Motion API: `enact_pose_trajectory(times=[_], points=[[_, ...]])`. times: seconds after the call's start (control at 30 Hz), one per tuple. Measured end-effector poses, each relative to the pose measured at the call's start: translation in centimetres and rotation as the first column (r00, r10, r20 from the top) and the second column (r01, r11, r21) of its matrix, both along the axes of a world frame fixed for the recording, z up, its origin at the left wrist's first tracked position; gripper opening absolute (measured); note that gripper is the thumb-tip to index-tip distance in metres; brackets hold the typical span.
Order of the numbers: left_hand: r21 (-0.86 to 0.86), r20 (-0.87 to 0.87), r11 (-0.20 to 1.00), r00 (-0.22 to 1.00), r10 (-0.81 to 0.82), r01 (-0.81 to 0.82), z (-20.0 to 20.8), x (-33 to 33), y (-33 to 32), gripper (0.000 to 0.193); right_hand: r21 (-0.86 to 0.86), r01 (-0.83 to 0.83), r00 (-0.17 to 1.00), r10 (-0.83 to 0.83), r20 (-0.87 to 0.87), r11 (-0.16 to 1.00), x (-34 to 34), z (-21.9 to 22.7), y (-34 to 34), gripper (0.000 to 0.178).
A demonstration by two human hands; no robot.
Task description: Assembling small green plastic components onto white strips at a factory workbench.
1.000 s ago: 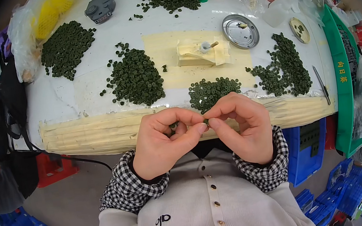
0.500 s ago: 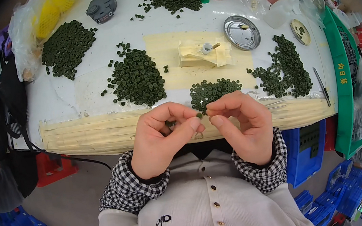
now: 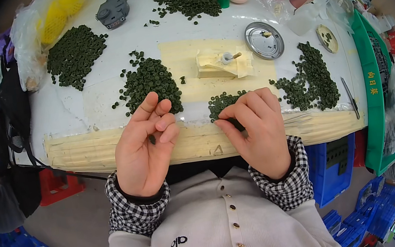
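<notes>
- The left hand (image 3: pixel 144 148), just left of the frame's centre, is turned palm-up with fingers loosely curled; a single small dark green ring (image 3: pixel 152 139) is pinched between the thumb and the fingertips.
- The right hand (image 3: pixel 257 133), just right of centre, is seen from the back, its fingertips pressed down on the nearest pile of green rings (image 3: pixel 222 104) at the table's front edge; whether it grips one cannot be told.
- The two hands are apart, not touching.
- The white table (image 3: pixel 92 95) fills the upper half of the frame, with a pale tape strip (image 3: pixel 80 152) along its near edge.
- More green heaps lie about: one (image 3: pixel 150 82) above the left hand, one (image 3: pixel 73 55) at upper left, one (image 3: pixel 186 1) at top centre, one (image 3: pixel 309 77) at right.
- A round metal lid (image 3: pixel 264 40) sits upper right of centre, beside a cream-coloured block (image 3: pixel 222 64).
</notes>
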State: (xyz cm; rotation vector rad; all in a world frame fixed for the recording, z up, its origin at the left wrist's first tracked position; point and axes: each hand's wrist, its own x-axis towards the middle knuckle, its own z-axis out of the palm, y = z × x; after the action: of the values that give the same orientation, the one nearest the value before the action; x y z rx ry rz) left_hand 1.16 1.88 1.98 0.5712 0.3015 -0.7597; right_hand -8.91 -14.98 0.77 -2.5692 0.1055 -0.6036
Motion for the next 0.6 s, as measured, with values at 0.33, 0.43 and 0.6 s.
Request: enact_pose_trajectory(times=[0.33, 0.43, 0.6], points=[[-0.198, 0.08, 0.95, 0.97, -0.231, 0.243, -1.3, -0.5, 0.7, 0.025, -0.083, -0.01, 1.0, 0.008, -0.025, 0.997, 0.7, 0.6, 0.7, 0.013], [-0.182, 0.133, 0.918, 0.934, -0.331, 0.351, -1.6, -1.2, 0.3, 0.029, 0.042, -0.014, 0.999, 0.012, 0.046, 0.999, 0.5, 0.4, 0.2, 0.013], [0.0, 0.115, 0.912, 0.906, -0.407, 0.41, -0.1, -2.0, -1.3, 0.029, 0.383, 0.04, 0.991, -0.086, 0.104, 0.923, -0.8, 0.5, -0.2, 0.014]])
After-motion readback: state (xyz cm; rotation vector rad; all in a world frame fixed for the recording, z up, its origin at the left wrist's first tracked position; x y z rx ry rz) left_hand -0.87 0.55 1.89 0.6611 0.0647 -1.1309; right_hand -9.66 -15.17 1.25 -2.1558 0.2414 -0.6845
